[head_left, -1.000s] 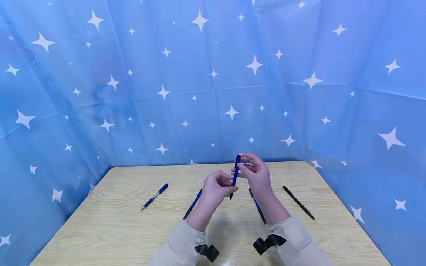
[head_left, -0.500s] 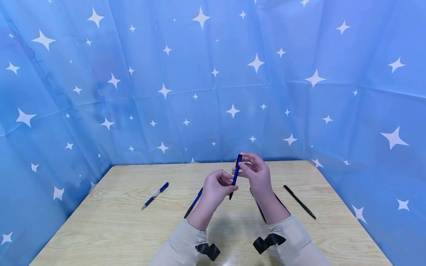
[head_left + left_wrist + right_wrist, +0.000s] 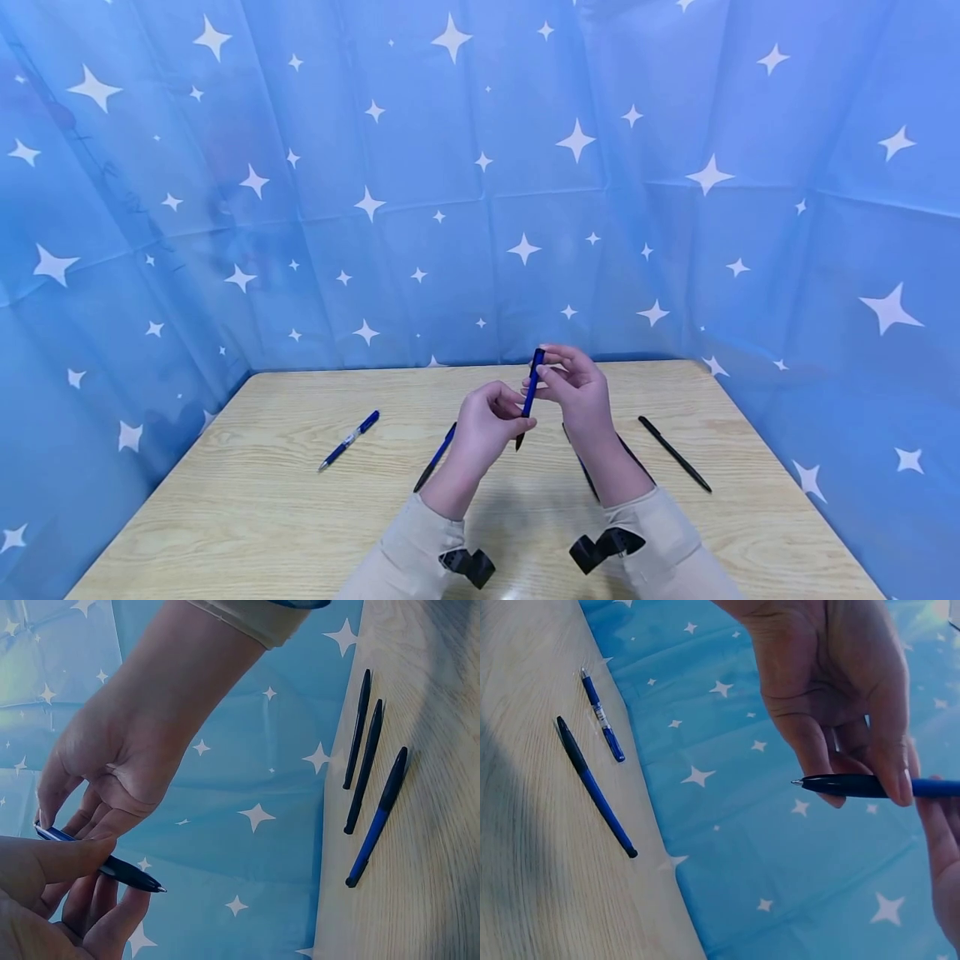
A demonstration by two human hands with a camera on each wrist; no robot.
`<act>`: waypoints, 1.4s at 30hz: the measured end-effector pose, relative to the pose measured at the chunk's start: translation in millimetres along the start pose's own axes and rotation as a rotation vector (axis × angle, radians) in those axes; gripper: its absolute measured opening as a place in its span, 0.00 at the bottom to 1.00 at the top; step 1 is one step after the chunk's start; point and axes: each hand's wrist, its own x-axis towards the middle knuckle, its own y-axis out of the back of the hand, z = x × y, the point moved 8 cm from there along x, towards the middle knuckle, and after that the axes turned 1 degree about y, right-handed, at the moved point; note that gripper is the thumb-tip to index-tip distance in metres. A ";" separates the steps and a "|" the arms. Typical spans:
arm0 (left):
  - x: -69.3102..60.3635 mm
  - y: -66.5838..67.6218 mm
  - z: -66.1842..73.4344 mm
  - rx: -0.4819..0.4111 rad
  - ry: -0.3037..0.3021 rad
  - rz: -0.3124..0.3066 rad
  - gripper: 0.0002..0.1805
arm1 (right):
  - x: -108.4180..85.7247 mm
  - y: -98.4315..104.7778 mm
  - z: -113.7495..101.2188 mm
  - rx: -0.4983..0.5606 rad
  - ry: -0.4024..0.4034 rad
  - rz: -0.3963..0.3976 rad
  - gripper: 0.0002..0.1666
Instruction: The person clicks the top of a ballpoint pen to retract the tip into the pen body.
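Observation:
A blue pen with a black lower part is held up over the table, tilted nearly upright, its tip down. My left hand pinches it near the black end between thumb and fingers. Higher up, my right hand holds the blue barrel with its thumb and fingers near the top. In the right wrist view the same pen shows a metal tip sticking out. The left wrist view also has the pen's dark tip end, with both hands around the barrel.
On the wooden table lie a blue pen with a clear section and a blue-black pen at left. At right are a black pen and two pens partly hidden by my right forearm. A starry blue curtain encloses the table.
Both hands keep their hold on the pen with hardly any movement. The head view has shifted slightly, and a dark pen edge now shows beside my right forearm.

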 end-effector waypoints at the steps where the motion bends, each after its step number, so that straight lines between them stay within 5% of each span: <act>1: 0.0 0.5 0.3 0.002 -0.002 0.000 0.11 | 0.3 -0.5 -0.3 0.000 -0.005 -0.004 0.20; 11: -2.6 6.3 0.0 0.034 -0.025 -0.032 0.11 | 1.1 -5.5 -1.2 -0.022 -0.066 -0.075 0.22; 19: -6.0 22.1 -8.8 0.105 -0.047 -0.025 0.12 | -0.7 -5.6 -0.1 -0.187 -0.111 -0.210 0.32; 30: -2.6 58.7 -33.3 0.241 -0.029 0.006 0.13 | -9.3 7.9 12.2 -0.504 -0.146 -0.349 0.31; 42: -0.5 102.4 -61.8 0.415 0.000 0.006 0.13 | -27.2 25.2 32.9 -0.681 -0.228 -0.462 0.29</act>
